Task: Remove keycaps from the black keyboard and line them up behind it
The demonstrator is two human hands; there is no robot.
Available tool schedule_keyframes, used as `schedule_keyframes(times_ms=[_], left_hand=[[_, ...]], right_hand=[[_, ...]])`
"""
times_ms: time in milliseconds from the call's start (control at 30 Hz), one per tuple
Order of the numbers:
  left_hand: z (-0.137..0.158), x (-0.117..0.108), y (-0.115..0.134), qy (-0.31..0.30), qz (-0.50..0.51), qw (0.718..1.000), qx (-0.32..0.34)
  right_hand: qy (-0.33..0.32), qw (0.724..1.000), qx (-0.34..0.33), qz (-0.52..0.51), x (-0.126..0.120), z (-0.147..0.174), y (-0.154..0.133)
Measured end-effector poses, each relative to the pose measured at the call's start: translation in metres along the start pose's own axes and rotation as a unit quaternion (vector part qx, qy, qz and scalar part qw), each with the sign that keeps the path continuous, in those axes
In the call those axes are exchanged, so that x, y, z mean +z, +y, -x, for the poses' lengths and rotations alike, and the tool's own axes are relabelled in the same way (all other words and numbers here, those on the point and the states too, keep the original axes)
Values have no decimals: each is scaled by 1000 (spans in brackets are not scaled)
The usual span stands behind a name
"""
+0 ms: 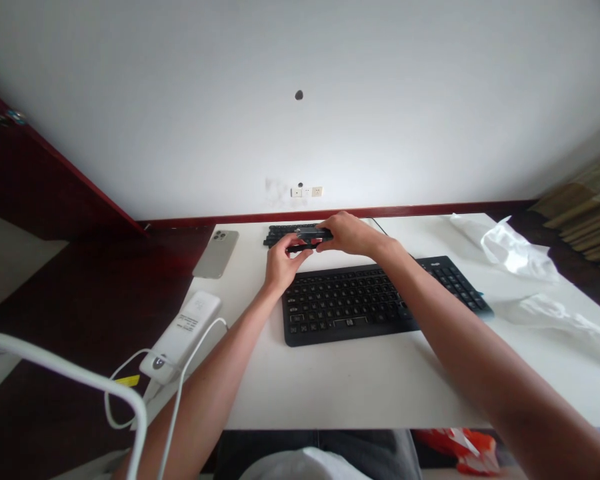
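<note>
A large black keyboard lies on the white table, under and in front of my hands. Above its far edge, my left hand and my right hand are closed on a small black oblong object with a greyish top. A gap divides it into an upper and a lower part, the lower one thin and pinched by my left fingers. Its exact kind cannot be made out. Just behind my left hand is a second black item with rows of keys, partly hidden by the hands.
On the table's left side lie a phone and a white power strip with a white cable. Crumpled clear plastic is on the right. A white tube crosses the lower left. Wall sockets are behind the table.
</note>
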State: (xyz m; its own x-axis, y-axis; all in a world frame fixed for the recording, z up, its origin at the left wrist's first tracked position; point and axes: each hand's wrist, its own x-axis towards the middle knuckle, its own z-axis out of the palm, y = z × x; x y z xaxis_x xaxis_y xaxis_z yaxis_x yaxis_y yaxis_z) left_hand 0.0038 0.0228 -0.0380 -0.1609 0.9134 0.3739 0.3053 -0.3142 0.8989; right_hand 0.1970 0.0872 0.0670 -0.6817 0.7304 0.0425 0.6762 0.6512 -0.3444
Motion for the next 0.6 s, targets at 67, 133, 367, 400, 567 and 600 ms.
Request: schedule_keyframes(times_ms=[67, 133, 367, 400, 567, 600], left_hand=[[-1, -4, 0, 21, -35, 999, 23], [-2, -9, 1, 58, -65, 996, 36], [-4, -20, 7, 115, -99, 988, 8], [-3, -20, 7, 110, -107, 988, 4], [-4, -21, 4, 105, -114, 988, -4], [-4, -21, 3, 104, -112, 988, -4]], right_hand=[[4, 1000, 16, 23, 1, -1, 3], [0, 998, 42, 48, 3, -1, 9], [-43, 996, 67, 51, 14, -2, 21], [-45, 995, 60, 58, 17, -2, 20], [-39, 992, 58, 101, 30, -3, 13], [-38, 992, 58, 103, 32, -3, 12]])
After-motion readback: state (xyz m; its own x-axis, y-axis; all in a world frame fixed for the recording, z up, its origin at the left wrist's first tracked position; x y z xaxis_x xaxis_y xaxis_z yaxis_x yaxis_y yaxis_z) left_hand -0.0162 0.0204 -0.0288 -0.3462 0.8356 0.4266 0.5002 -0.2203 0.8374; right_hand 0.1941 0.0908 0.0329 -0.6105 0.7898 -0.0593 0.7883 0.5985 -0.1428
